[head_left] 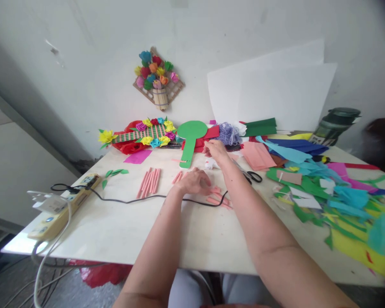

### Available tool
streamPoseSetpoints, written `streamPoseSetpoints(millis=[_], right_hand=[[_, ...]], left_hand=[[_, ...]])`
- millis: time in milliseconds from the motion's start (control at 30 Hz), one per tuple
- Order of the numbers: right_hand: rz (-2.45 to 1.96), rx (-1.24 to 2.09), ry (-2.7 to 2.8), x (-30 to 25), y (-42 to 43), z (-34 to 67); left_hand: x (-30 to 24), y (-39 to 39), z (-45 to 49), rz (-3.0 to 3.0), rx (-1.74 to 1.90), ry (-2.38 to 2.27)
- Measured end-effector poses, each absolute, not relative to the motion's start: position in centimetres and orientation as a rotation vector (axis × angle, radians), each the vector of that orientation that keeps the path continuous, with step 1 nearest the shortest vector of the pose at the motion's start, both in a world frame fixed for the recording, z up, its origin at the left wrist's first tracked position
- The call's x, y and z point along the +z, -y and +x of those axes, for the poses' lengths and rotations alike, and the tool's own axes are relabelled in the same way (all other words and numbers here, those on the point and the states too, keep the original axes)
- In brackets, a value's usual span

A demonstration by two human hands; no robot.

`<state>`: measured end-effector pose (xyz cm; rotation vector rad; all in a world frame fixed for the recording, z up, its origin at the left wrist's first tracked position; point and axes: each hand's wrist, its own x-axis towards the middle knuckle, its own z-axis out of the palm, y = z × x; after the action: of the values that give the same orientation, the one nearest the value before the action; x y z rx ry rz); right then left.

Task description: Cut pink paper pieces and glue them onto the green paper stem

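My left hand (195,182) is low over the table among pink paper pieces, its fingers curled together; whatever they hold is hidden. Loose pink strips (218,200) lie just to its right, and short pink rolls (177,177) show at its left. Farther left is a row of pink paper rolls (149,183). My right hand (215,150) is raised a little farther back, fingers pinched on something too small to name. Beside it is a green paddle-shaped cutout (188,147) with a thin pink strip across its handle. Black-handled scissors (254,176) lie right of my right forearm.
A black cable (128,201) crosses the table from the power strip (64,209). Paper scraps (346,205) cover the right side. Behind stand a flower-trimmed craft piece (147,133), purple yarn (227,134), pink sheets (258,155) and a dark bottle (335,125). Green leaves (115,172) lie left.
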<state>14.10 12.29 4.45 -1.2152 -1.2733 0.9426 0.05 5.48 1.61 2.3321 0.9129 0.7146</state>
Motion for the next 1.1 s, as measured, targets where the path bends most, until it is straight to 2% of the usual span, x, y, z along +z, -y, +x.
streamPoseSetpoints(millis=[167,300,433,567,800,967,1100], right_hand=[[-1.207,0.967,1.28,4.4,-12.2,14.1],[-1.191,0.974,1.266,4.4,-12.3,14.2],[-1.191,0.949,1.259,4.4,-12.5,14.4],[-1.15,0.907,1.28,4.4,-12.7,14.5],[-1.163,0.865,1.391,5.0,-12.0,14.8],[-1.368,0.94,1.446,6.0,-9.7,17.0],[-1.752,0.741,1.708,7.3,-7.9,20.0]], left_hand=[[1.1,-5.7,0.3,2.49,0.785,-0.843],[1.1,-6.0,-0.1,2.397,0.782,-0.86],[1.7,-5.9,-1.1,2.147,0.863,-0.893],[1.6,-6.0,-1.6,1.628,1.052,-1.151],[0.2,-6.9,-0.7,1.21,1.269,-0.879],[-0.1,-6.9,0.4,1.177,1.223,-0.825],[0.0,-6.8,0.9,1.206,1.184,-0.815]])
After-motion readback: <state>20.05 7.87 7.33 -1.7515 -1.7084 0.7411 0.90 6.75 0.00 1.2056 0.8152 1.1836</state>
